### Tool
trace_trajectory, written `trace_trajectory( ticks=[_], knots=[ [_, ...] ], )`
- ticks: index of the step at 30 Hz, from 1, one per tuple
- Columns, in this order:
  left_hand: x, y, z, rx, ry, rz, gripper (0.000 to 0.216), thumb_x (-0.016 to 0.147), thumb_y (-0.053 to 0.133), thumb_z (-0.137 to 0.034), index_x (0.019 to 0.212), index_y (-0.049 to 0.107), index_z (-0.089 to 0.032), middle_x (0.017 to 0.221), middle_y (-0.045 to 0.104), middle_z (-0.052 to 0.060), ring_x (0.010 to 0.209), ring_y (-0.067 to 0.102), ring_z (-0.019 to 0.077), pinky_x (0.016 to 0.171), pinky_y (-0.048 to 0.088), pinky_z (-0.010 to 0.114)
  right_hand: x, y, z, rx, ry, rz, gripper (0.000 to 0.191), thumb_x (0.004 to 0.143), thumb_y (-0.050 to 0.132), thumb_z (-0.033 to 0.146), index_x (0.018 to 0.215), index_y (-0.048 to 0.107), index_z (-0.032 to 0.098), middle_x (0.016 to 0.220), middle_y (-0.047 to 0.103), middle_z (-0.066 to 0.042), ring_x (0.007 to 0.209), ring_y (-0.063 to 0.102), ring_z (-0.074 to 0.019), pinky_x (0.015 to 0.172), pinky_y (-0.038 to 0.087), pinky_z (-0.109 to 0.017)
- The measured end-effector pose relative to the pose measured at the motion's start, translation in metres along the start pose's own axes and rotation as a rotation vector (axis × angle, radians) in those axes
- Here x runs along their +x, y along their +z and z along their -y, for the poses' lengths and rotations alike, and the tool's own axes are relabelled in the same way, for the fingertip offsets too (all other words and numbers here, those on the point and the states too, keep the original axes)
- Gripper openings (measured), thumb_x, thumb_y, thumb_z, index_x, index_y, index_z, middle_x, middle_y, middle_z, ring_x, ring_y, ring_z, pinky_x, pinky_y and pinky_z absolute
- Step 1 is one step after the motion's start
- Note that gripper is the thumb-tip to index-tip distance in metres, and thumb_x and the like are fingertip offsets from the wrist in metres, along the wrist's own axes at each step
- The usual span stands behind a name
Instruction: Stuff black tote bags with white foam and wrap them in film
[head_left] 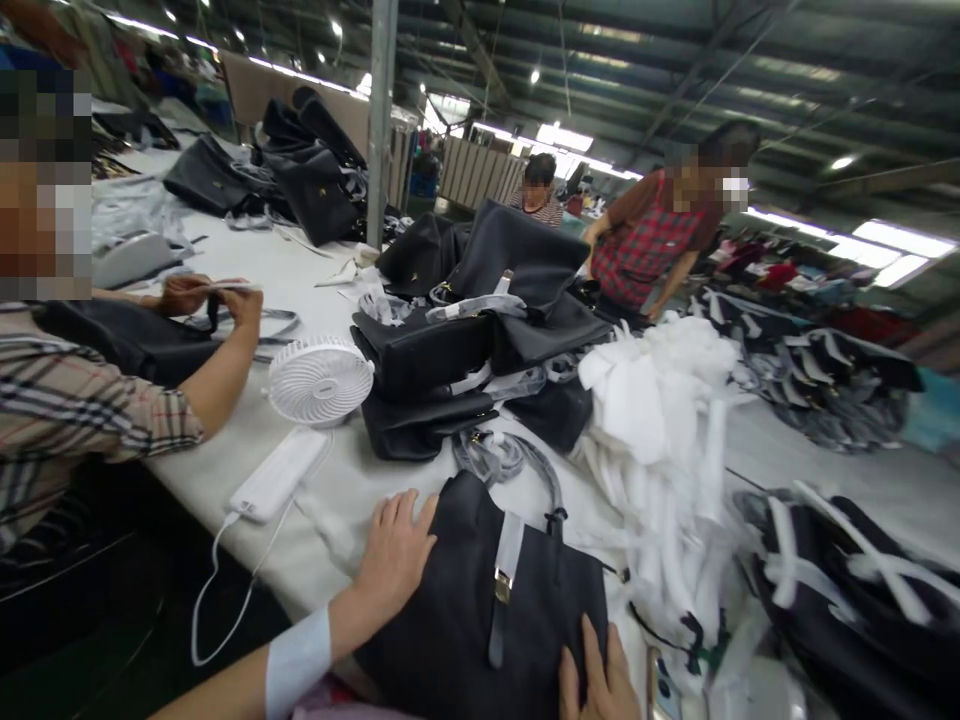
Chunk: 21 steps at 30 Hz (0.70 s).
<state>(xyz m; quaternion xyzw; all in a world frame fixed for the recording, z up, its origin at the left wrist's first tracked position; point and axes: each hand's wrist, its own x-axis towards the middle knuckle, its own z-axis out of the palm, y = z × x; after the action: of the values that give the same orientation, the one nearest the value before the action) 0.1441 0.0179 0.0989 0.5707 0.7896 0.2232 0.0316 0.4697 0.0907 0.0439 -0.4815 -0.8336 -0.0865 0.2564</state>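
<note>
A black leather handbag (pixel 480 590) with a strap and a gold clasp lies flat on the white table (pixel 352 480) right in front of me. My left hand (pixel 394 555) rests open on the bag's upper left edge, a white band on its wrist. My right hand (pixel 596 680) touches the bag's lower right corner, fingers together, only partly in view. The bag's wrapped handle (pixel 517 460) arches at its far side.
A pile of white paper strips (pixel 660 430) lies to the right, more black bags (pixel 450 360) stacked behind. A small white fan (pixel 319 380) and a white power bank (pixel 277 475) sit to the left. A co-worker's arm (pixel 217 360) is at left; two people stand across the table.
</note>
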Motion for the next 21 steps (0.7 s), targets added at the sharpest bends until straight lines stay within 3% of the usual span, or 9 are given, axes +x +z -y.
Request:
trace_trajectory(
  ticks=[3, 6, 12, 15, 17, 21],
  knots=[
    [-0.005, -0.007, -0.017, 0.013, 0.237, -0.036, 0.061, 0.091, 0.050, -0.026, 0.149, 0.029, -0.030, 0.152, 0.035, 0.012, 0.141, 0.030, 0.0327, 0.112, 0.025, 0.058, 0.000, -0.013, 0.015, -0.063, 0.032, 0.055, 0.057, 0.096, 0.031, 0.049, 0.141, 0.045, 0.017, 0.143, 0.046, -0.017, 0.127, 0.048, -0.0357, 0.097, 0.045, -0.053],
    [-0.015, 0.004, -0.022, -0.019, 0.401, 0.062, 0.069, 0.086, 0.060, -0.042, 0.148, 0.032, -0.032, 0.157, 0.027, 0.013, 0.143, 0.025, 0.0349, 0.113, 0.024, 0.059, -0.003, -0.019, 0.022, -0.112, 0.042, 0.062, 0.056, 0.097, 0.031, 0.048, 0.141, 0.044, 0.016, 0.146, 0.042, -0.019, 0.129, 0.046, -0.0337, 0.099, 0.044, -0.051],
    [-0.021, 0.039, -0.011, -0.011, 0.434, 0.101, 0.070, 0.083, 0.061, -0.052, 0.145, 0.037, -0.032, 0.157, 0.024, 0.016, 0.143, 0.026, 0.0374, 0.112, 0.022, 0.060, 0.010, -0.018, 0.000, -0.091, 0.014, 0.039, 0.050, 0.097, 0.034, 0.053, 0.132, 0.054, 0.024, 0.135, 0.056, -0.014, 0.126, 0.049, -0.0356, 0.098, 0.041, -0.058],
    [-0.019, 0.049, -0.006, 0.009, 0.472, 0.063, 0.073, 0.082, 0.060, -0.055, 0.147, 0.034, -0.034, 0.157, 0.027, 0.015, 0.141, 0.030, 0.0371, 0.112, 0.022, 0.060, 0.057, -0.020, -0.024, -0.024, 0.083, -0.046, 0.051, 0.096, 0.038, 0.053, 0.129, 0.055, 0.018, 0.128, 0.060, -0.017, 0.119, 0.055, -0.0333, 0.094, 0.046, -0.053],
    [-0.017, 0.055, -0.002, 0.031, 0.504, 0.017, 0.077, 0.080, 0.061, -0.057, 0.147, 0.033, -0.035, 0.155, 0.032, 0.013, 0.138, 0.035, 0.0371, 0.112, 0.022, 0.058, 0.105, -0.020, -0.038, 0.019, 0.144, -0.139, 0.057, 0.095, 0.041, 0.054, 0.130, 0.053, 0.011, 0.126, 0.060, -0.021, 0.117, 0.057, -0.0320, 0.095, 0.047, -0.049],
    [-0.012, 0.074, 0.008, 0.131, 0.583, -0.154, 0.072, 0.082, 0.061, -0.053, 0.147, 0.034, -0.035, 0.145, 0.049, 0.009, 0.129, 0.048, 0.0326, 0.110, 0.027, 0.048, 0.210, -0.013, -0.054, -0.017, 0.123, -0.233, 0.059, 0.094, 0.041, 0.048, 0.134, 0.049, 0.007, 0.134, 0.052, -0.025, 0.123, 0.051, -0.0337, 0.097, 0.045, -0.049]
  ],
)
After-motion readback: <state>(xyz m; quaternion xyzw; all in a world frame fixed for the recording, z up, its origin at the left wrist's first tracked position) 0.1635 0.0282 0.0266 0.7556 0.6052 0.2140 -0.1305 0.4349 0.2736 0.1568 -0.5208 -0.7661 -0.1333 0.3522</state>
